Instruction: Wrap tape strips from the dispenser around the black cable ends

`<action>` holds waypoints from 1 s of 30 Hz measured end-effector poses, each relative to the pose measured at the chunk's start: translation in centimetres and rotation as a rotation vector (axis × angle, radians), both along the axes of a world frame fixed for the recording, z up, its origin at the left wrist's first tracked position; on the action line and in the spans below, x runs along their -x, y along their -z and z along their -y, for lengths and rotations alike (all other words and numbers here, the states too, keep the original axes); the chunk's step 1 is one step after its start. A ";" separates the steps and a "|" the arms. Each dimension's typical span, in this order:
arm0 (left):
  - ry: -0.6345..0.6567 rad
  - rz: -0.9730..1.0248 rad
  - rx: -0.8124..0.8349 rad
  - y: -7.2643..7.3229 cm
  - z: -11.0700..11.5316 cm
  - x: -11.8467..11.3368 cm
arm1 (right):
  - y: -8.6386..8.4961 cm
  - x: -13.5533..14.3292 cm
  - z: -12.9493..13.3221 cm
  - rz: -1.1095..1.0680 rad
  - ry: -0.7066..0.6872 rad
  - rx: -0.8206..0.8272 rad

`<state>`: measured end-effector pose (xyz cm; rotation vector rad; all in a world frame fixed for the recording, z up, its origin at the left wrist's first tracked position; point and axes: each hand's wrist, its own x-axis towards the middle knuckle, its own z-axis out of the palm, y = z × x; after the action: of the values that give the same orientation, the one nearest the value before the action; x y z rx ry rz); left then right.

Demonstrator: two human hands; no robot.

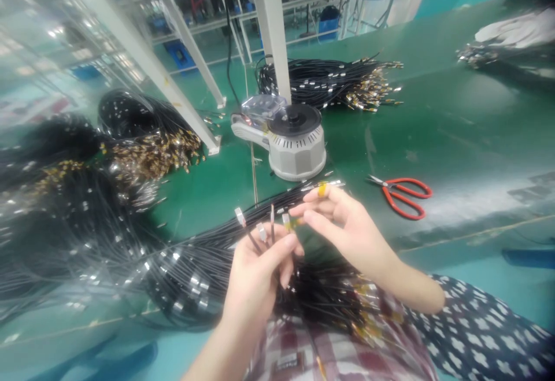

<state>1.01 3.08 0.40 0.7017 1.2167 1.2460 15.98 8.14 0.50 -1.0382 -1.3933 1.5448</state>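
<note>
Head view: bare left hand [260,259] and bare right hand [347,228] nearside of a white, round-bodied dispenser [297,152].
The left fingers pinch thin black cables with silver metal ends [251,239], nearside of the dispenser; the right fingers half-curl, one bearing a narrow yellow strip [322,189], any grip indeterminable. Red-handled metal cutters [407,182] lie right of the dispenser.

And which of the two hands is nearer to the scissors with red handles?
The right hand: it is beside the scissors, apart from them. The left hand is farther left.
</note>
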 end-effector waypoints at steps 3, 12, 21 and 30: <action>0.008 -0.014 -0.012 0.0 0.0 0.1 | 0.1 0.2 0.0 -0.003 0.015 0.006; 0.003 0.013 -0.011 0.1 0.3 0.1 | 0.2 0.8 -0.2 -0.095 0.055 0.072; 0.137 0.079 0.004 0.3 -0.1 0.5 | 0.2 0.7 -1.1 -0.265 -0.108 0.155; 0.053 -0.033 -0.004 0.3 0.2 0.3 | 0.1 0.8 0.0 -0.127 0.025 0.006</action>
<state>0.71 2.84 0.12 0.7562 1.2152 1.1973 15.14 8.16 0.39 -0.9402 -1.2850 1.5699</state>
